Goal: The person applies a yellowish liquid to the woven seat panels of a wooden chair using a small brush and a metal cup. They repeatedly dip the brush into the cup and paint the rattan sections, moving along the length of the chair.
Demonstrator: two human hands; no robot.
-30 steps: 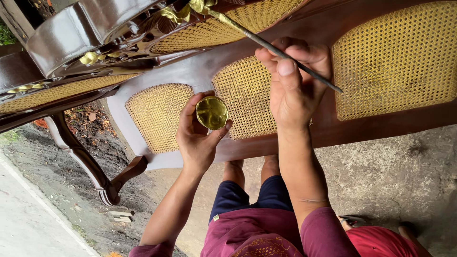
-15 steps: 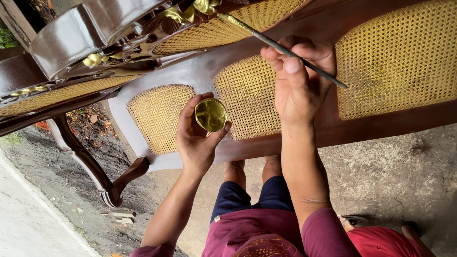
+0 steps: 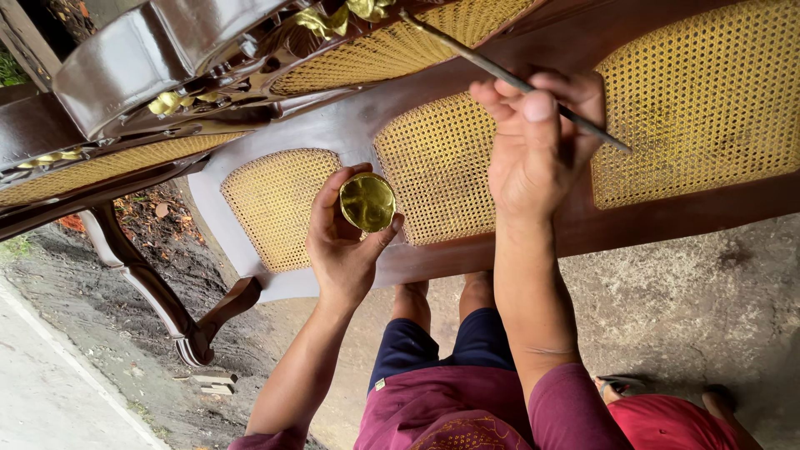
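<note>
My left hand (image 3: 342,242) grips a small round cup of gold paint (image 3: 367,202), held in front of a dark brown wooden bench (image 3: 467,250) with woven cane panels. My right hand (image 3: 533,137) holds a thin long brush (image 3: 508,79) between thumb and fingers. The brush tip reaches up toward gold-painted carved leaves (image 3: 333,18) on the bench's top rail. Both forearms stretch up from my lap.
A curved bench leg (image 3: 150,292) stands on dirt ground at the left. More gold carving (image 3: 171,102) shows on the armrest. My knees in dark blue shorts (image 3: 442,350) and maroon shirt are below. Grey concrete floor (image 3: 692,308) lies at the right, with a sandal (image 3: 621,385) nearby.
My right hand and the brush shifted slightly right and up toward the carved rail. The left hand with the paint cup stayed almost still.
</note>
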